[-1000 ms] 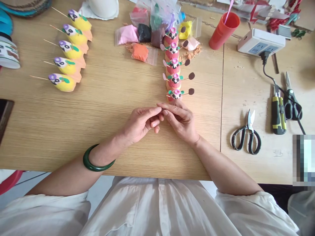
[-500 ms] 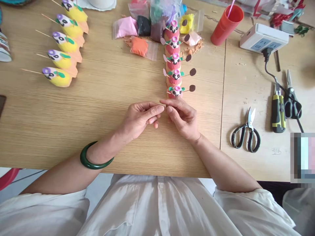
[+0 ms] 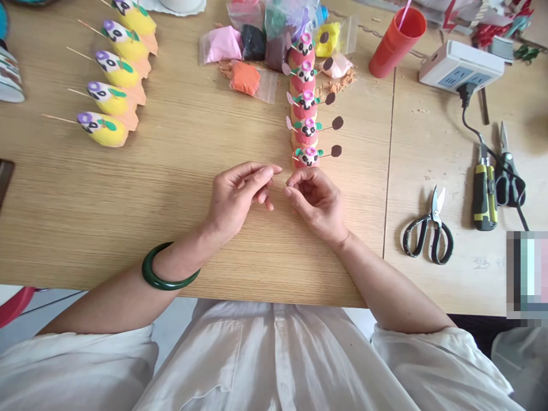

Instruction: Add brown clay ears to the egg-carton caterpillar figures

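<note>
No words, brand names or numbers can be read. The container [image 3: 9,77] at the left edge of the bench [image 3: 171,188] bears dark markings too blurred to make out.

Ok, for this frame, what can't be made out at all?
Head view only:
- Whatever the left hand and right hand pinch: too small, hidden by the curled fingers; each grip unreadable.
- Pixelated block at the right edge: blurred out.
- White object at the top: cut off by the frame edge.
- Clay bags: overlapping, so their count is unclear.
- Red cup: inside hidden by its rim.
</note>
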The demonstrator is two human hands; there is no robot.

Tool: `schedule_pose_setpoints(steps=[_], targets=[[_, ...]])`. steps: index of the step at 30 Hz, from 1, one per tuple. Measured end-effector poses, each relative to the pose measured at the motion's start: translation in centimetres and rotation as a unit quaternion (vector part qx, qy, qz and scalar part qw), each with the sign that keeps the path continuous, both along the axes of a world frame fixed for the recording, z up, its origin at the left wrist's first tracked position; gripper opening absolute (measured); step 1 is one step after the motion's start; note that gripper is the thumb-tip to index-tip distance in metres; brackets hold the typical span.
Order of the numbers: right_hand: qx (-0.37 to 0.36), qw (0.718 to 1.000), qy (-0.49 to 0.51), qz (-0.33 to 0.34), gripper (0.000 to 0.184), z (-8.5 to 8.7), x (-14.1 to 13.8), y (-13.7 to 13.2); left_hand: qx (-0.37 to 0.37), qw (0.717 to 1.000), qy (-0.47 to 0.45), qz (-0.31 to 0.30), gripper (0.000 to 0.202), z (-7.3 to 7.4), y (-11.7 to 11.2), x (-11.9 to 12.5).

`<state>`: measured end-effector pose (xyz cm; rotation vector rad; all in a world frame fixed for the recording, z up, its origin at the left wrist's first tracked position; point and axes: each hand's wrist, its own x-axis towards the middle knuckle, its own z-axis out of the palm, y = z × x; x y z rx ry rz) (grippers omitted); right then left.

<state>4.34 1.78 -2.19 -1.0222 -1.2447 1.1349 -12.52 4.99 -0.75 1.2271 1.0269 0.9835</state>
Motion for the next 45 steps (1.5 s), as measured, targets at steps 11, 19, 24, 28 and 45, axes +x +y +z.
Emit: schedule_pose_setpoints(steps=[11, 19, 24, 28, 45], targets=[[-0.001, 0.998, -0.058, 0.007, 0.052, 0.2, 0.5, -0.1, 0.109, 0.991, 0.033, -0.071, 0.025, 0.1, -0.6, 0.0], [-0.039, 0.998, -0.052, 0.026, 0.056, 0.3, 0.5, -0.1, 0.107, 0.992, 0.072, -0.013, 0.021, 0.4, -0.8, 0.2], [-0.019, 0.999, -0.004, -0.030, 0.039, -0.3, 0.3, 0.0, -0.006, 1.000, -0.004, -0.020, 0.025, 0.3, -0.3, 0.3], [0.040, 0.998, -0.020, -0.036, 0.022, -0.4, 0.3, -0.1, -0.068, 0.994, -0.071, -0.040, 0.026, 0.5, -0.2, 0.5], [0.023, 0.998, -0.061, -0.025, 0.016, -0.5, 0.6, -0.1, -0.153, 0.985, -0.076, -0.034, 0.025, 1.4, -0.3, 0.6]])
